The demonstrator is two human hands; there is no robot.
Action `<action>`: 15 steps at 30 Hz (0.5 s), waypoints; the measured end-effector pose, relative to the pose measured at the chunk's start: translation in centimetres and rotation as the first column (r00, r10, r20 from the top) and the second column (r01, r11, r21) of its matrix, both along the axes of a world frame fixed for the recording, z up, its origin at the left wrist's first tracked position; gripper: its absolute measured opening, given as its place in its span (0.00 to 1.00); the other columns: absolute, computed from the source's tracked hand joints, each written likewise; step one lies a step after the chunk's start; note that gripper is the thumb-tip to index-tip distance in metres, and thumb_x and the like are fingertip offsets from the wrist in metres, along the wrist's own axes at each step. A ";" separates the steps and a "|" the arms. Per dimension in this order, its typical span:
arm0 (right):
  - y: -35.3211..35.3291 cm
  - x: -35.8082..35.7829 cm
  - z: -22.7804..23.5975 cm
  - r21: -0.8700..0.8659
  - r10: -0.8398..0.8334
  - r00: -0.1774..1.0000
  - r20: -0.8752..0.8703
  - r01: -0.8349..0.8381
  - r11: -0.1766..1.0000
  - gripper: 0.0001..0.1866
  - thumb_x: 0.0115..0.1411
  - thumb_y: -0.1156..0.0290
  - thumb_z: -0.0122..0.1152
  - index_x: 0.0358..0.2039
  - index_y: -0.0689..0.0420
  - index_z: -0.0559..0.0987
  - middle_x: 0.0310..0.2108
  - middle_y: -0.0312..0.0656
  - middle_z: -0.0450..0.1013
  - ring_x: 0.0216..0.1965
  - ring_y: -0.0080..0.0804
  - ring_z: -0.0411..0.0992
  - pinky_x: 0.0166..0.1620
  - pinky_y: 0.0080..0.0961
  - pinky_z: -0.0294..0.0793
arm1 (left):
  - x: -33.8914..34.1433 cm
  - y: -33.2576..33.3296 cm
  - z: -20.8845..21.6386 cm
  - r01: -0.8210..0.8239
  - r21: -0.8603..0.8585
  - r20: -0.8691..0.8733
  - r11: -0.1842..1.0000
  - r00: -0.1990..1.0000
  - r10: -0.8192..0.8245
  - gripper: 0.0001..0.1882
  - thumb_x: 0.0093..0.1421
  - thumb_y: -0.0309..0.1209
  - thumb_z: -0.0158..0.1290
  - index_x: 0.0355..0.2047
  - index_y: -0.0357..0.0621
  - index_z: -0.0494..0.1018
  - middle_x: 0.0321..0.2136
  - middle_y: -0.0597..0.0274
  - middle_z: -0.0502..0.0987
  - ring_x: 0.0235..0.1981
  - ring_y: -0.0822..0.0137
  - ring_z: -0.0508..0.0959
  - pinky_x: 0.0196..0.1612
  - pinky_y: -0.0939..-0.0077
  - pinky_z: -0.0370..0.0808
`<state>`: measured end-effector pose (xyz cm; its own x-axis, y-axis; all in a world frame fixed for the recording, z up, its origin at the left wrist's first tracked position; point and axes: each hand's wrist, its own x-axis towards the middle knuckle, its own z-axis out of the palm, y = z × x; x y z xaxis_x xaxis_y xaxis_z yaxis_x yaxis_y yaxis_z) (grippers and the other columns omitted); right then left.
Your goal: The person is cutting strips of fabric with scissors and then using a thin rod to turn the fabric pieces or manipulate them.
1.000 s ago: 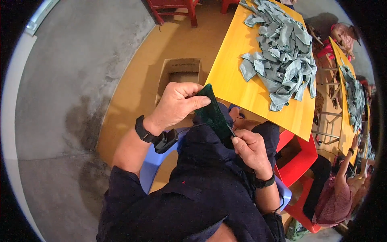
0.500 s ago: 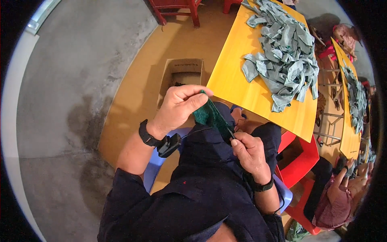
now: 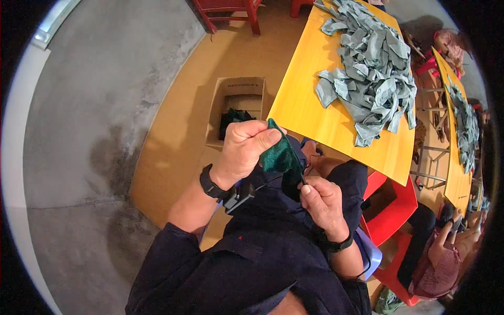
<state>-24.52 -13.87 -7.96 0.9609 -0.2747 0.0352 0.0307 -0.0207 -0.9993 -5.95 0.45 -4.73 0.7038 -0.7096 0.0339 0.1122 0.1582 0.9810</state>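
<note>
Looks mid-batch: green cloth piece [image 3: 279, 156] in hand, grey-green cloth pile [image 3: 374, 73] left on yellow table [image 3: 304, 89].
Can't tell how much is finished; dark green cloth [image 3: 234, 116] sits in carton [image 3: 242, 85] left of table. Held piece is just beside table's near-left corner: upper end toward that corner, long axis slanting away and rightward. Left hand [image 3: 244, 149] pinches upper end, right hand [image 3: 324, 203] lower end; fingers clamped on cloth both sides.

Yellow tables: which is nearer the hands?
The left table: its corner shows beside the left hand; the right table stands farther off, near the picture's edge.
</note>
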 end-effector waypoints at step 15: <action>-3.9 1.4 1.6 -0.506 0.049 0.976 -0.210 -0.151 0.849 0.08 0.57 0.70 0.63 0.29 0.63 0.77 0.23 0.54 0.71 0.25 0.54 0.72 0.28 0.37 0.71 | 4.6 1.4 2.5 -0.223 0.089 0.305 0.971 0.934 0.187 0.13 0.66 0.33 0.53 0.27 0.38 0.73 0.21 0.79 0.66 0.25 0.84 0.63 0.27 0.84 0.63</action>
